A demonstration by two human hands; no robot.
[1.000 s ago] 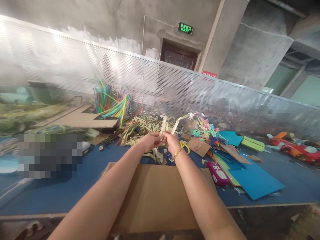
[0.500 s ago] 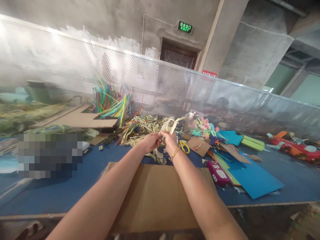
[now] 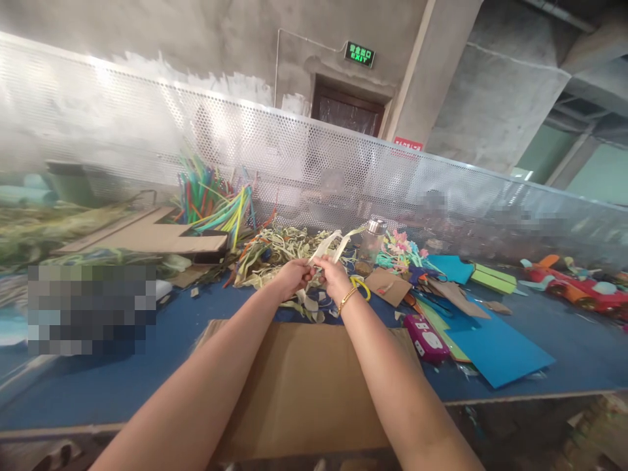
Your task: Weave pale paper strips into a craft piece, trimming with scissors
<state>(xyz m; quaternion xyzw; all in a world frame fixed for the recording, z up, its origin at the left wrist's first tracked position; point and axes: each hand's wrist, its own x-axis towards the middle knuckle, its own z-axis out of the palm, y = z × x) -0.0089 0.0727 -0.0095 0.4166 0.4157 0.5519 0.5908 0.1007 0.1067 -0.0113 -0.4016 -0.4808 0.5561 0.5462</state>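
Both my arms reach out over a brown cardboard sheet (image 3: 299,386) lying on the blue table. My left hand (image 3: 293,277) and my right hand (image 3: 335,278) meet in front of me, fingers pinched together on pale cream strips (image 3: 330,243) that stick up and bend to the right. A gold bracelet (image 3: 347,299) circles my right wrist. Just beyond my hands lies a heap of pale strips (image 3: 275,252). Yellow-handled scissors (image 3: 360,285) lie right beside my right wrist.
Coloured straws (image 3: 216,199) and cardboard pieces (image 3: 147,235) sit at the back left. A glass jar (image 3: 371,239), paper flowers (image 3: 405,252), a pink box (image 3: 426,337) and blue paper sheets (image 3: 495,347) lie to the right. A perforated metal screen (image 3: 314,163) backs the table.
The cream strips, upright a second ago, have been bent over to the right and folded between my fingers. My hands stayed close together in much the same place.
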